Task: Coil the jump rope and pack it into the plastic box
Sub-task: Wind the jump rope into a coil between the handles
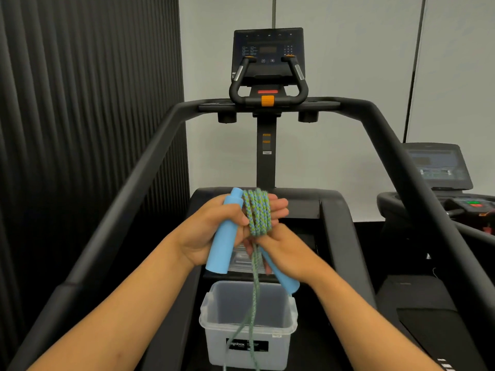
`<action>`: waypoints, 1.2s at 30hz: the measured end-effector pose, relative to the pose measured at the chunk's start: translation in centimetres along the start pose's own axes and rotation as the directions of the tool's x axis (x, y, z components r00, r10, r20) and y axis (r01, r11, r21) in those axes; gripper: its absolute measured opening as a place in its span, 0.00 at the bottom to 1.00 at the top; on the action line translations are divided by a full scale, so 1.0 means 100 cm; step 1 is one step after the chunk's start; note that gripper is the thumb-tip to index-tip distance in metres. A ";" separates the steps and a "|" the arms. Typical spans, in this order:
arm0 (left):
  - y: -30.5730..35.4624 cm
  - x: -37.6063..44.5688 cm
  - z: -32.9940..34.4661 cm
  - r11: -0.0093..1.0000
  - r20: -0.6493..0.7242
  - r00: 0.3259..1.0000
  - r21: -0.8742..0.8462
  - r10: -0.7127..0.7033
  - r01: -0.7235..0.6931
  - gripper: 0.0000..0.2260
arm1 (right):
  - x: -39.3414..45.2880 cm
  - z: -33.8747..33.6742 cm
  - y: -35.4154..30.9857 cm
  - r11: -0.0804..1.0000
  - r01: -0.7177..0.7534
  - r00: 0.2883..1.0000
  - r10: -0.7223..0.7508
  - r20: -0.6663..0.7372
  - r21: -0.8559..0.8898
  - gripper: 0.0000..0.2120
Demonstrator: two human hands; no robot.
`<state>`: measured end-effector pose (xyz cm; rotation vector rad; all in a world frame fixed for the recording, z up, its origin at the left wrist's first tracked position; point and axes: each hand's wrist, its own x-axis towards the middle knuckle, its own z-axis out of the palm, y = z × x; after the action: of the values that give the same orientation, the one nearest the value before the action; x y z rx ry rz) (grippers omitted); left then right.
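My left hand [211,231] grips one light-blue handle [223,236] of the jump rope, held nearly upright. Several turns of the blue-green braided rope [257,212] are wound around that hand's straight fingers. My right hand [284,253] holds the second blue handle [285,279] just below the coil, with the rope running past its fingers. Loose rope [253,303] hangs down from the hands, past the clear plastic box [209,314] that stands open below on the treadmill belt. The box holds nothing but the dangling strand.
I stand on a black treadmill with side rails [128,183] left and right and a console [268,53] ahead. A second treadmill [439,172] is at the right. A dark ribbed wall stands at the left.
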<state>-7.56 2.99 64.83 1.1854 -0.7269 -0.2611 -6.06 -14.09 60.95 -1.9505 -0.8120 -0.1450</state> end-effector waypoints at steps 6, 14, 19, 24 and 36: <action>0.000 0.005 -0.011 1.000 -0.085 0.996 0.022 0.000 0.002 0.28 | -0.012 0.014 0.004 0.997 -0.004 0.999 0.008 0.052 -0.074 0.13; -0.004 0.000 -0.021 0.958 -0.196 0.980 0.273 -0.035 0.089 0.22 | -0.014 -0.010 -0.018 0.961 0.095 0.995 -0.103 -0.016 -0.260 0.14; -0.005 -0.004 -0.011 0.911 -0.202 0.978 0.390 -0.055 0.132 0.04 | -0.002 -0.034 -0.027 0.953 0.103 0.985 -0.137 -0.104 -0.284 0.13; -0.007 -0.008 -0.002 0.907 -0.099 0.989 0.398 -0.109 0.140 0.07 | 0.010 -0.050 -0.028 0.949 0.108 0.978 -0.155 -0.139 -0.295 0.12; -0.006 -0.006 0.015 0.955 0.005 0.989 0.261 -0.149 0.143 0.23 | 0.022 -0.049 -0.005 0.992 0.127 0.987 -0.124 -0.103 0.022 0.15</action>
<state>-8.88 1.94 64.38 1.4920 -0.7106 -0.3105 -3.50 -16.92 64.75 -1.8497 -0.8647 -0.3034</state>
